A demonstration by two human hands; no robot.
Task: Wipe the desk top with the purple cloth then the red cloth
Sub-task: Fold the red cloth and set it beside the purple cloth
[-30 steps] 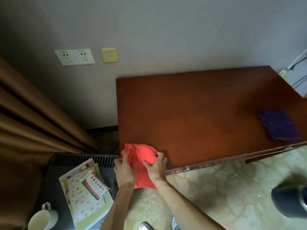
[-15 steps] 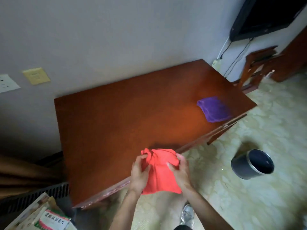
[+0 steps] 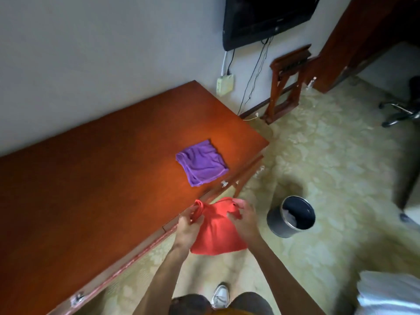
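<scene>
The red cloth (image 3: 217, 228) hangs in front of me, just off the front edge of the brown wooden desk top (image 3: 91, 183). My left hand (image 3: 188, 226) pinches its bunched upper left corner. My right hand (image 3: 244, 220) grips its upper right corner. Most of the cloth droops over the floor between my wrists. The purple cloth (image 3: 201, 162) lies folded and flat near the desk's right end, untouched and a short way beyond my hands.
A dark metal waste bin (image 3: 291, 215) stands on the patterned floor right of my hands. A wooden stand (image 3: 287, 80) and cables sit by the wall under a wall-mounted TV (image 3: 268, 17). A chair base (image 3: 400, 110) is far right. My shoe (image 3: 220, 295) shows below.
The view has swung right along the desk. Both hands carried the red cloth from the desk's left end toward its right end, closer to the purple cloth.
</scene>
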